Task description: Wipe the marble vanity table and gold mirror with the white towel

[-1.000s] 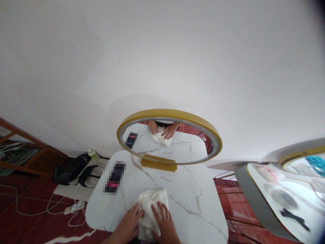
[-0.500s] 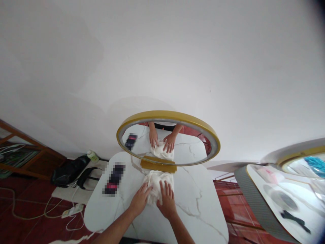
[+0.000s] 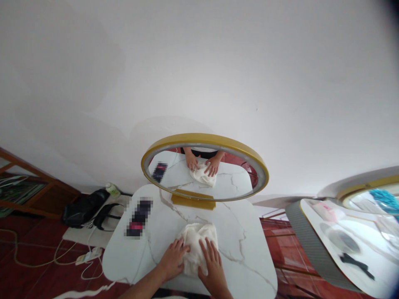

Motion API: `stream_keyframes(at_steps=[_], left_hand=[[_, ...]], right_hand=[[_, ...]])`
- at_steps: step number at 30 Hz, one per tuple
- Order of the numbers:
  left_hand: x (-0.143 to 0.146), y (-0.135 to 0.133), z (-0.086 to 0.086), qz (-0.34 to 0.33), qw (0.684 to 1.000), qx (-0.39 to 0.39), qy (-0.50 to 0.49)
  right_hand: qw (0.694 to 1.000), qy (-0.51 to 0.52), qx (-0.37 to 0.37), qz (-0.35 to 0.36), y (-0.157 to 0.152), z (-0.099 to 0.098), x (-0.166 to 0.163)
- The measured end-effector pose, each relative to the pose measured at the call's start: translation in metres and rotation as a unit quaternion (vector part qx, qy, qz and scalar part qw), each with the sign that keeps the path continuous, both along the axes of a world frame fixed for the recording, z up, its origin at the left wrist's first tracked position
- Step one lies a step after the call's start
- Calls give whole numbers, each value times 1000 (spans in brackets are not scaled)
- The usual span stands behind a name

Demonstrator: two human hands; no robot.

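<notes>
A crumpled white cloth lies on the white marble-patterned table. My left hand presses flat on the cloth's left side, fingers stretched out. My right hand lies flat on its right side, fingers spread. Behind the cloth an oval gold-framed mirror stands on a gold base and reflects both hands and the cloth. A blurred dark object lies on the table's left part.
A black bag and a small bottle sit on the red floor at left, with a white power strip and cables. A wooden shelf stands far left. Another table with a mirror is at right.
Both hands pushed the cloth away toward the mirror base, then drew it back toward me and slightly right.
</notes>
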State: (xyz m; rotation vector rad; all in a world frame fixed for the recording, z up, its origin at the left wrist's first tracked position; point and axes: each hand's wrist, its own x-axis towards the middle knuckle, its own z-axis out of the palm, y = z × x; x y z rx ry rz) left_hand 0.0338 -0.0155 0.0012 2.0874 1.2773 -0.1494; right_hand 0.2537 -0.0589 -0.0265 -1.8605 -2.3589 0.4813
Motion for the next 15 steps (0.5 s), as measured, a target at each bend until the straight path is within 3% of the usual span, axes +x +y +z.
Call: stream_keyframes(at_steps=[8, 15], left_hand=[[12, -29, -9, -67, 996, -31, -53], [16, -18, -16, -59, 997, -20, -43]], right_hand=[[998, 8, -56, 25, -43, -24, 36], [999, 5, -43, 24, -26, -7, 32]])
